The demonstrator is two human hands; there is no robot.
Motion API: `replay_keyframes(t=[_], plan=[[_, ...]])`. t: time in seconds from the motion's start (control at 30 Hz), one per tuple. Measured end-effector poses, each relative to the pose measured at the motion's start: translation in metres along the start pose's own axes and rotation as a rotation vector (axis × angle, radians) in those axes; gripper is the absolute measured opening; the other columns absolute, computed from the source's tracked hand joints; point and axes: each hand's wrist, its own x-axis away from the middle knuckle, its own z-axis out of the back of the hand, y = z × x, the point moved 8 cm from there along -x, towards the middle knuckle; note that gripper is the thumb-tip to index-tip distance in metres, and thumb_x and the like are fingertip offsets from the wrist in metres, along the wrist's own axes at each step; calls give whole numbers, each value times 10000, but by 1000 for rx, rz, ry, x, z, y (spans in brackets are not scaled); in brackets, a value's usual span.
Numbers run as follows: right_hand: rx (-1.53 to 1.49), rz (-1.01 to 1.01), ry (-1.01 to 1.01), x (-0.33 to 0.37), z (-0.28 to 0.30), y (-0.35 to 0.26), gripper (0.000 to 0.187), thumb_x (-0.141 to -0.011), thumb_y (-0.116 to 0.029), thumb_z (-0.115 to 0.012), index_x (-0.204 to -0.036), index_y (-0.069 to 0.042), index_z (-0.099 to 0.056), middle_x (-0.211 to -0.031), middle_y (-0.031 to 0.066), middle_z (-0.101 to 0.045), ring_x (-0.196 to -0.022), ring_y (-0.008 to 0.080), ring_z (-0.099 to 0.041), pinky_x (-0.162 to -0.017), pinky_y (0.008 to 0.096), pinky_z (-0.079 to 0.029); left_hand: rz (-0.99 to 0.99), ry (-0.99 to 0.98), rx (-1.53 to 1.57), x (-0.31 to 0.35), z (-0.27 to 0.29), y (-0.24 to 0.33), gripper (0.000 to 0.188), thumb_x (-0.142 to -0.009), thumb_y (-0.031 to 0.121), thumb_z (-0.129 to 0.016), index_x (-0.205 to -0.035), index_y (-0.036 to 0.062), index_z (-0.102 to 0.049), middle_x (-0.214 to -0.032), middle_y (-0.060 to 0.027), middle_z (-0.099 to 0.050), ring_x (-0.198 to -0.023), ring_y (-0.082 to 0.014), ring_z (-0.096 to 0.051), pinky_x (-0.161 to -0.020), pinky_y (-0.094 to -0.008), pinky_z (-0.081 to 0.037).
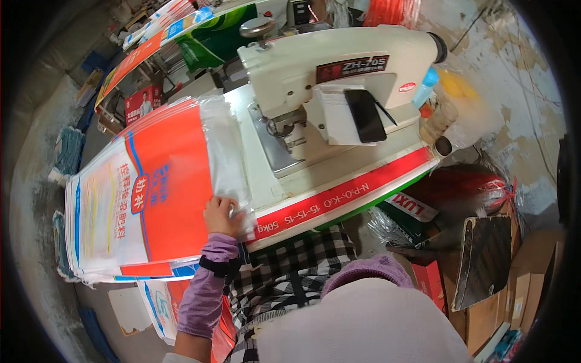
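The left hand pinches the clear liner of the top sack — tug unevenly and it may skew toward the sewing machine beyond the grip — right hand unseen.

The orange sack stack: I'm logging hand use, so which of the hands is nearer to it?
Left. The left hand rests on the orange sack stack at its near right corner, by the clear liner. The right hand is out of view.

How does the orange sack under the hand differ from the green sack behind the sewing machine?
The orange sack lies flat on top of a stack, with the left hand on its clear liner; the green sack sits farther back, untouched and partly hidden by the sewing machine. One is orange and white, the other mostly green. Both are printed woven bags.
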Motion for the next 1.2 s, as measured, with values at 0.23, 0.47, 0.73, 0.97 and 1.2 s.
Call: replay_keyframes(t=[0.23,0.47,0.73,0.97,1.2], plan=[[57,24,23,7,11,-16,156,-875,-155,-585,-905,-18,-651,-876,87,-649,-717,157,-605,-664,309,-485,191,16,548,-4,-12,-39,116,-757,91,-752,-769,48,-644,-664,-19,-604,-576,-93,-545,-551,-225,-418],[520,-93,493,47,107,-13,155,-862,-162,-597,-905,-22,-650,-867,86,-645,-708,152,-602,-658,308,-483,132,200,934,8,40,-40,100,-795,28,-702,-796,1,-606,-915,-61,-585,-803,-129,-533,-711,-251,-427],[670,-908,1000,230,253,147,304,-935,-242,-561,-1087,5,-653,-865,59,-686,-771,121,-600,-684,271,-479,-256,219,413,17,82,33,146,-724,23,-727,-825,-1,-623,-903,-90,-608,-878,-198,-583,-781,-319,-458],[492,-702,1214,219,256,177,242,-890,-175,-640,-1027,20,-683,-884,37,-666,-790,90,-589,-706,247,-471,148,-32,853,18,54,-5,214,-780,29,-732,-970,-26,-651,-871,-76,-653,-780,-150,-622,-720,-264,-499],[641,-836,1389,235,255,167,126,-845,-142,-677,-865,-18,-682,-731,25,-638,-601,127,-576,-555,293,-460,305,110,1315,5,55,-59,116,-868,72,-648,-954,-6,-644,-790,-22,-634,-691,-102,-582,-649,-251,-486]])
